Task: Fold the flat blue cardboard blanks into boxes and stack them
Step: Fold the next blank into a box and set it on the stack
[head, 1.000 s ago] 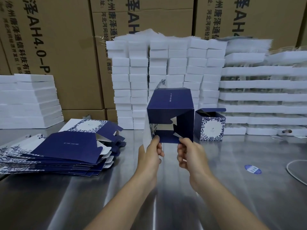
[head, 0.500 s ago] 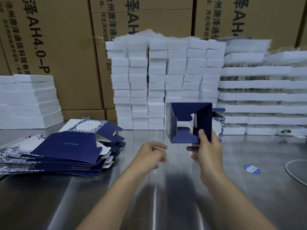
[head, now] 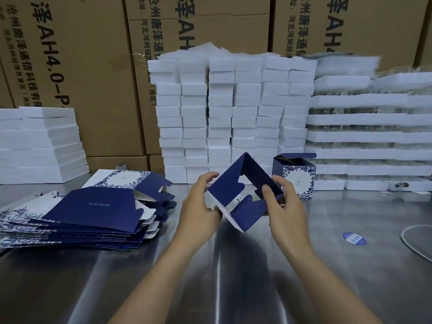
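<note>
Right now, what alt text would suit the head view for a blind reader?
A left hand and a right hand hold a half-folded blue box tilted cornerwise over a steel table. A pile of flat blue blanks lies at left and one finished box stands at right, with white foam stacks and brown cartons behind.

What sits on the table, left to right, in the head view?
Blank pile → half-folded box → finished box → sticker → cable.
</note>
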Motion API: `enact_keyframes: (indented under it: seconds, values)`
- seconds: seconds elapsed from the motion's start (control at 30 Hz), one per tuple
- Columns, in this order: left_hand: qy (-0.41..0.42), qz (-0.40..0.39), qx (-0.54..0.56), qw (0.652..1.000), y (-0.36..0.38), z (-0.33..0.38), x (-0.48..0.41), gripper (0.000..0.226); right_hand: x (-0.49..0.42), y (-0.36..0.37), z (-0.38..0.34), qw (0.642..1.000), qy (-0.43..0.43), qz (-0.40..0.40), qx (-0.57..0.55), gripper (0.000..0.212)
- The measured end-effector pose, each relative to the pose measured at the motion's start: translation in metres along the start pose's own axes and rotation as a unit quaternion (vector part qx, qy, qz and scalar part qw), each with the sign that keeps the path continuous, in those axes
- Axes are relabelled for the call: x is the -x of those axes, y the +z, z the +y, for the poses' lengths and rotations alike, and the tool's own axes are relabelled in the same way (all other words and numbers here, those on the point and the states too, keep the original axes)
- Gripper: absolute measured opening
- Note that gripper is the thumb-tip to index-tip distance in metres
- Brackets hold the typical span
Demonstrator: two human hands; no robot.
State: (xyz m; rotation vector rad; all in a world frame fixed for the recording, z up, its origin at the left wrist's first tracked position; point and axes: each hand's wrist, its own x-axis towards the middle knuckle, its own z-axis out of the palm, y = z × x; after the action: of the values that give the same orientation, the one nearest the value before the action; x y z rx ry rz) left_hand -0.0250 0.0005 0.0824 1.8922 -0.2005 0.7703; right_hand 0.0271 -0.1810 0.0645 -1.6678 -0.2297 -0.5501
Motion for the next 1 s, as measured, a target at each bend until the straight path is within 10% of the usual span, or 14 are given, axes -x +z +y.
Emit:
enact_keyframes:
  seconds: [0.2,0.6,0.87,1.0]
  values:
    - [0.055,-0.055,-0.207,0.975,0.005,-0.006,0.012,0.108,0.007,0.001,-0.005,0.997,-0.072,-0.001,0.012,0.072]
    - [0.029,-0.057,-0.243,0.968,0.009,-0.016,0.010,0.079,0.007,-0.002,0.000,0.978,-0.107,-0.077,0.160,0.059]
    - [-0.040,-0.026,-0.146,0.988,0.003,-0.016,0.005,0.052,-0.001,-0.004,0.005,0.983,-0.046,-0.175,-0.005,0.088]
    - [-0.043,0.005,-0.116,0.992,0.007,-0.012,0.006,0.037,0.000,0.002,0.007,0.984,-0.042,-0.167,-0.055,0.065]
